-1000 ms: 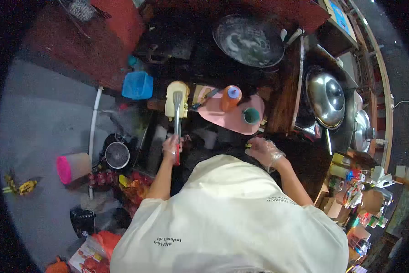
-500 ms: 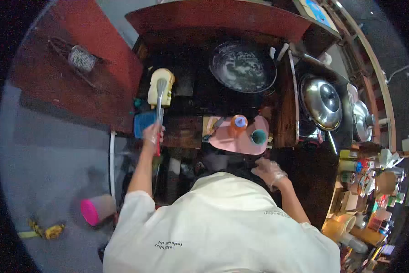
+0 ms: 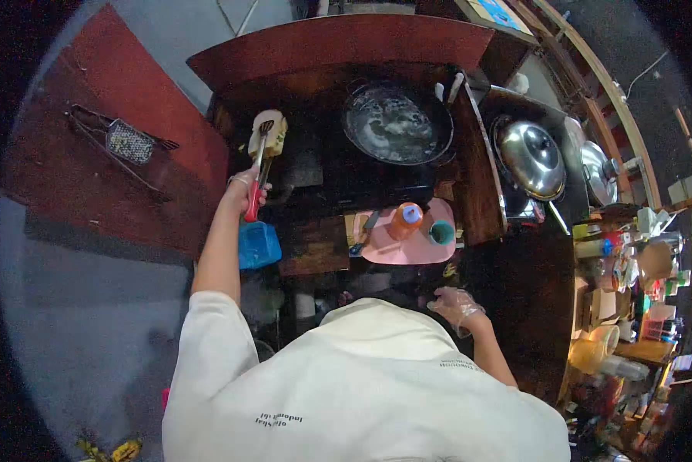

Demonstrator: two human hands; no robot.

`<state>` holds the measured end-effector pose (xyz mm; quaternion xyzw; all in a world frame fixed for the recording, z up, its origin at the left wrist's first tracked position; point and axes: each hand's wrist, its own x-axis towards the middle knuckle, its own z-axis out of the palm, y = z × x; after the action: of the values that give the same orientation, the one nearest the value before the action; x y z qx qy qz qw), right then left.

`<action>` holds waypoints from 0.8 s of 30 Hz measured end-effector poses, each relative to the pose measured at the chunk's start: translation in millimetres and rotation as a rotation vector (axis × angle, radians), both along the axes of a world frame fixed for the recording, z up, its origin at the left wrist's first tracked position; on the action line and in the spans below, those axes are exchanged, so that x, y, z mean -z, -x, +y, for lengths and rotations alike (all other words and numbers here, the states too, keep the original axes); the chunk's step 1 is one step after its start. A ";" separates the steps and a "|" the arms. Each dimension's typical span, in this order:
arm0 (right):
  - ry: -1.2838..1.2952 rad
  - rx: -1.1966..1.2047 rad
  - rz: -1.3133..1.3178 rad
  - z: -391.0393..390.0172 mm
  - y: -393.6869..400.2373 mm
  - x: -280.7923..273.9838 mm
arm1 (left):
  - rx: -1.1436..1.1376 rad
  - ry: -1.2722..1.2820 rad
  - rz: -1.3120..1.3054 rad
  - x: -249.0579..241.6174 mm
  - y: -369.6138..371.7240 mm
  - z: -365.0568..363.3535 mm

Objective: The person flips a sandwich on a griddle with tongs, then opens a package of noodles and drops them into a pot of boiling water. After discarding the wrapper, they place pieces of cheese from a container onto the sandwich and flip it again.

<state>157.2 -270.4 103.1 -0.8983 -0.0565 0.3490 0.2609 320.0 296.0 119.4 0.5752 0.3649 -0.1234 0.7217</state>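
Observation:
My left hand (image 3: 247, 192), in a clear plastic glove, is closed on the red handles of metal tongs (image 3: 262, 158). The tongs' jaws close around a stack of white bread slices (image 3: 267, 132), with some filling at its edge, over the dark cooktop at the left. Below that hand sits a blue plastic container (image 3: 259, 245). My right hand (image 3: 457, 308), also gloved, hovers low in front of my body with fingers loosely apart, holding nothing. Nearest to it is a pink tray (image 3: 392, 251) bearing an orange squeeze bottle (image 3: 406, 221) and a teal cup (image 3: 440, 232).
A wide dark pan (image 3: 398, 123) with whitish residue stands at the back. A domed steel lid (image 3: 529, 156) covers a pan on the right, beside another lid (image 3: 597, 173). A grater (image 3: 130, 142) rests on the left wooden board. Jars and packets crowd the far right.
My left hand has moved forward, away from my body, and now grips the tongs nearer the bread. The view has shifted slightly, and my right hand stays low in front.

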 end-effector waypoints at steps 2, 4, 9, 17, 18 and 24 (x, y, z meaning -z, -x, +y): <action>0.021 -0.072 0.026 12.5 -6.4 -6.5 | 0.025 0.022 0.005 -11.0 3.9 3.8; 0.063 -0.130 0.055 27.2 -19.3 -11.0 | 0.055 -0.124 0.071 -27.5 10.6 -4.5; -0.035 -0.113 0.003 38.3 -27.0 4.3 | 0.137 -0.128 0.105 -36.9 78.5 -12.2; 0.139 -0.334 0.019 78.4 -55.1 -18.0 | 0.459 -0.651 -0.020 -132.5 217.1 -27.7; 0.206 -0.396 0.012 87.3 -57.0 -20.0 | 0.413 -0.886 -0.166 -159.2 216.5 -35.5; 0.120 -0.508 -0.238 125.7 -62.7 -4.6 | 0.358 -2.191 -0.356 -271.2 156.4 -13.7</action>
<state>219.8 -144.8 107.7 -0.9038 -0.2893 0.2981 0.1029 163.6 282.3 390.6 0.9527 0.0805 0.2458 -0.1593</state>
